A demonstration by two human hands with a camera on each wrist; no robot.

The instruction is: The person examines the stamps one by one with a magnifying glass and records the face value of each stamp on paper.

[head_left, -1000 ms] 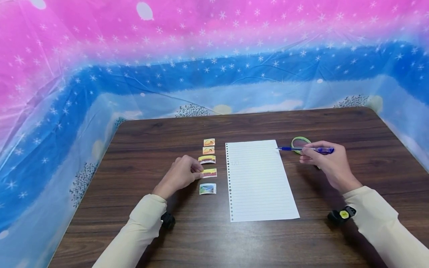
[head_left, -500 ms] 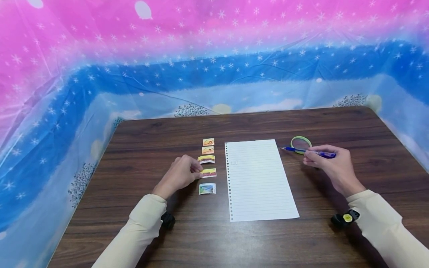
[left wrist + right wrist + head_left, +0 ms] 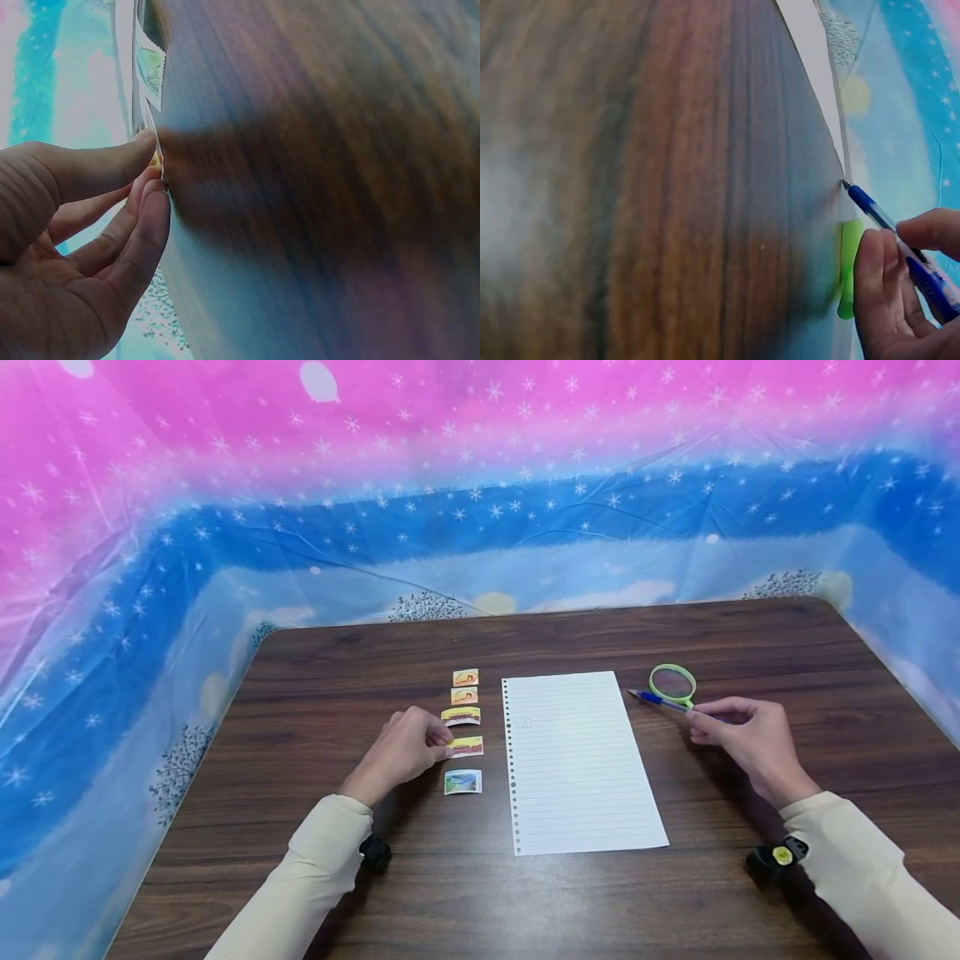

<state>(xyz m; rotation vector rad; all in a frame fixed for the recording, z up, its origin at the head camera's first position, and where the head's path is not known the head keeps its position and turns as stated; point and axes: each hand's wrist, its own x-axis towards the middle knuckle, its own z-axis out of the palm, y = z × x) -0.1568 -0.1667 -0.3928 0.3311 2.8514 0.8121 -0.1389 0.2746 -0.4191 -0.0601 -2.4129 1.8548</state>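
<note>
My left hand [image 3: 401,745] pinches the left edge of a yellow-and-red stamp [image 3: 469,746], low on the table. In the left wrist view, thumb and fingertips meet at that edge. More stamps stand in the same column: a green-blue landscape stamp [image 3: 462,782] nearer me, another yellow-red one [image 3: 461,717] and two small orange ones beyond. My right hand [image 3: 753,743] holds a blue ballpoint pen [image 3: 651,698], tip pointing left toward the lined sheet [image 3: 585,777]. Behind the pen lies a green-rimmed magnifying glass [image 3: 652,683]; its green handle [image 3: 847,262] shows beside my fingers in the right wrist view.
The lined, punched sheet lies between the hands, with a faint written number [image 3: 522,724] near its left margin. Everything rests on a dark wood-grain table [image 3: 592,910]. A pink and blue snowflake-patterned cloth [image 3: 450,518] hangs behind the table and at its sides.
My right hand has drawn back to the right and slightly nearer me, taking the pen tip away from the sheet's edge and uncovering the magnifying glass. The left hand stays at the stamp.
</note>
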